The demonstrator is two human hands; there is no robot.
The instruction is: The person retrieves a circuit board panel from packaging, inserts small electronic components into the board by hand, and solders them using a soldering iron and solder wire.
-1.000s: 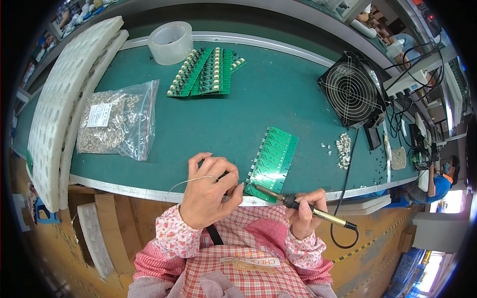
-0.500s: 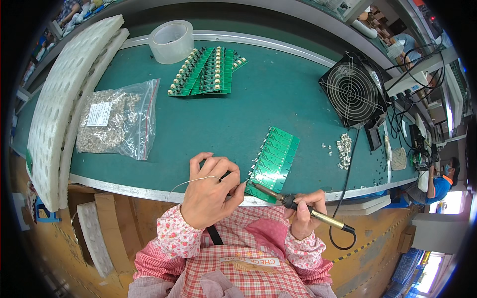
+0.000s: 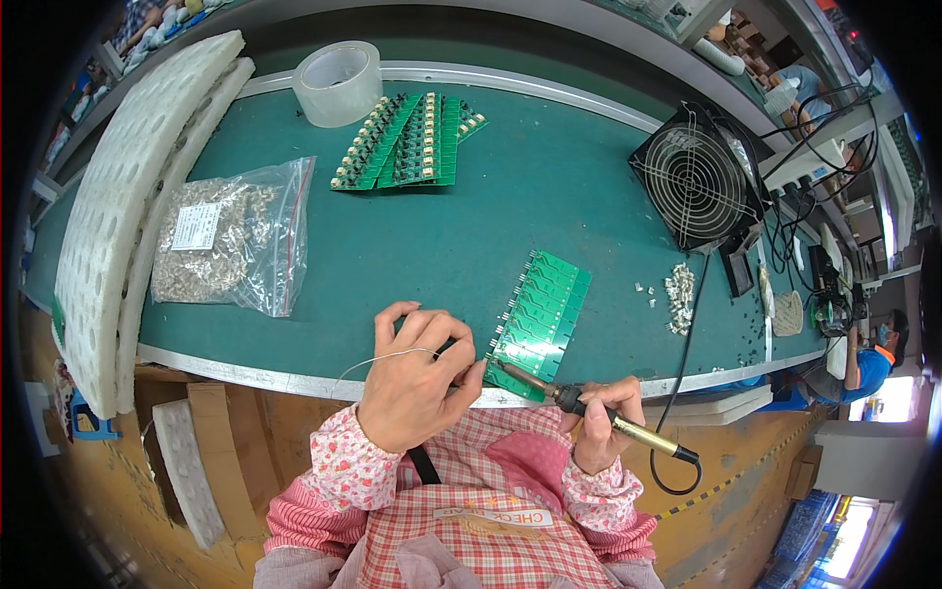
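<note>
A green circuit board panel (image 3: pixel 538 314) lies at the near edge of the table, with a row of pins along its left side. My right hand (image 3: pixel 605 422) is closed round the handle of a soldering iron (image 3: pixel 569 398), whose tip meets the board's near left corner. At that same corner, the fingertips of my left hand (image 3: pixel 420 373) pinch a thin solder wire (image 3: pixel 377 360), which loops out to the left over the hand. Whether tip and wire touch is too small to tell.
Behind lie stacked populated boards (image 3: pixel 407 142) and a roll of clear tape (image 3: pixel 338 83). A bag of small parts (image 3: pixel 231 236) sits beside white foam trays (image 3: pixel 147 206) at left. To the right are a pile of white connectors (image 3: pixel 679 297), a black fan (image 3: pixel 695 179) and the iron's cable (image 3: pixel 684 363).
</note>
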